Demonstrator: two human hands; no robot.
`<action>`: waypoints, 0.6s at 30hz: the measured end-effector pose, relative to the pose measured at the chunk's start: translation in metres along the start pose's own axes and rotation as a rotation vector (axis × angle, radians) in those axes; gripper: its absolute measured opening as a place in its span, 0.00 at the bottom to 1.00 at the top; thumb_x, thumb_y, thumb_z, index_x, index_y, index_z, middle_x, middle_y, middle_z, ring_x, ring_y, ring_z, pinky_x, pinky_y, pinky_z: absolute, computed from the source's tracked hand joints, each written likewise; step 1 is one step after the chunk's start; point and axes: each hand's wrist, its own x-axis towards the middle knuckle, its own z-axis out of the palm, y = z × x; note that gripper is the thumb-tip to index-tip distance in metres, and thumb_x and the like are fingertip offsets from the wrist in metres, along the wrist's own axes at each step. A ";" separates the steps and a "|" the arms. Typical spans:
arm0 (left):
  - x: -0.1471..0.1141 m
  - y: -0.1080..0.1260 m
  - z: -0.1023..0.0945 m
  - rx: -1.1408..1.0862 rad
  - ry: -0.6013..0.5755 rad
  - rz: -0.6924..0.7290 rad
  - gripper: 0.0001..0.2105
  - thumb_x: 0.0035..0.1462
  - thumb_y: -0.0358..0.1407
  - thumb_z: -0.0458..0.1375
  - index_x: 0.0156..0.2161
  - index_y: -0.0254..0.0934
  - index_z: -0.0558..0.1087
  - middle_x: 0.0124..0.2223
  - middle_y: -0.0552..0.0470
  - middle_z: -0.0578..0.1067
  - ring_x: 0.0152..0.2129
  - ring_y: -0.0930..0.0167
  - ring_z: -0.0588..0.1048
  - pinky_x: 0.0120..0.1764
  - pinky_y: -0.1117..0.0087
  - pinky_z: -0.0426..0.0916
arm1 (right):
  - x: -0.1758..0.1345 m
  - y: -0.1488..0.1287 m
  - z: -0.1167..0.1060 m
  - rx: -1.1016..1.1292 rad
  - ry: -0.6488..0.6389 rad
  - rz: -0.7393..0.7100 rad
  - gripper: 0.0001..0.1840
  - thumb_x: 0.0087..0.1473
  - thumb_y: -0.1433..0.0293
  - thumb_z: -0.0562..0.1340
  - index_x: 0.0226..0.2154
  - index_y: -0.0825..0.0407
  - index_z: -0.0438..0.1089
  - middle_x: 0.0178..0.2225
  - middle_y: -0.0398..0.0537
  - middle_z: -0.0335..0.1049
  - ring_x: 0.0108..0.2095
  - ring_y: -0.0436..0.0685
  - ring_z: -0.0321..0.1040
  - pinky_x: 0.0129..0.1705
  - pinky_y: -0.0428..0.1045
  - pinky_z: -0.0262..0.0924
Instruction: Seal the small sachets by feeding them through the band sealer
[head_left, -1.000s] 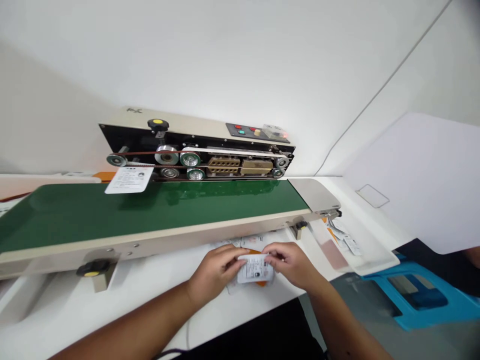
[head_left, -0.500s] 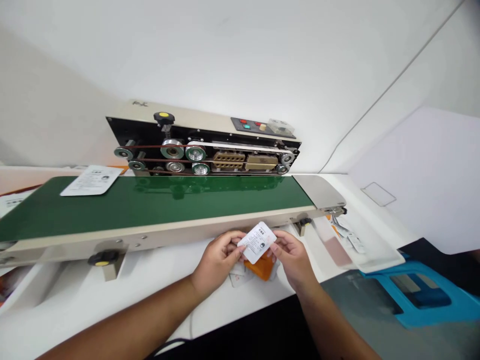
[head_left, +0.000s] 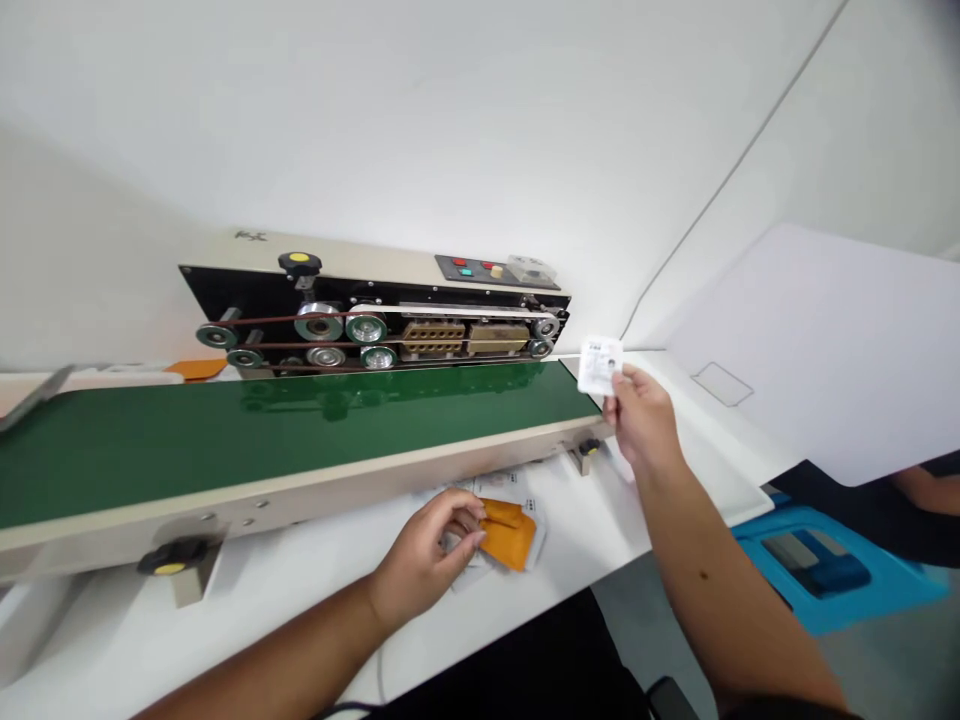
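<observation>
Right hand is holding a white printed sachet; its fingers are clamping the lower right corner, thumb lying on the printed face. The sachet is hanging in the air at the right end of a green belt, print turned toward the camera; fine text is reading too blurred to make out.

Left hand is resting low in front of the belt, thumb and forefinger curling toward each other at the left edge of an orange packet. Cannot tell whether these fingers are gripping it or only touching. The orange packet is lying over white printed packets on the table.

Behind the belt, a sealing machine is standing along the wall, its rollers and brass blocks facing forward. A yellow-capped black knob is sitting toward its left end. Lower right, a blue stool is standing beside the table, another person's arm showing above it.
</observation>
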 end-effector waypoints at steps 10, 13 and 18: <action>0.004 0.000 -0.004 0.138 0.023 0.158 0.06 0.64 0.32 0.57 0.46 0.39 0.71 0.43 0.47 0.75 0.33 0.69 0.76 0.38 0.68 0.74 | 0.069 0.010 0.021 -0.048 -0.163 0.250 0.08 0.45 0.71 0.70 0.28 0.55 0.70 0.18 0.38 0.60 0.15 0.44 0.54 0.13 0.39 0.41; 0.005 0.003 -0.005 0.163 0.006 0.202 0.06 0.65 0.32 0.56 0.46 0.39 0.71 0.43 0.47 0.75 0.33 0.69 0.75 0.38 0.68 0.74 | 0.073 0.010 0.036 -0.097 -0.206 0.251 0.10 0.45 0.69 0.71 0.29 0.56 0.72 0.18 0.40 0.62 0.15 0.45 0.54 0.13 0.40 0.42; 0.008 0.006 -0.007 0.327 -0.046 0.261 0.05 0.66 0.33 0.56 0.45 0.40 0.72 0.44 0.46 0.78 0.42 0.63 0.76 0.47 0.62 0.73 | 0.035 0.008 0.038 -0.185 -0.058 0.010 0.16 0.56 0.61 0.67 0.43 0.52 0.74 0.35 0.47 0.74 0.22 0.47 0.62 0.19 0.42 0.54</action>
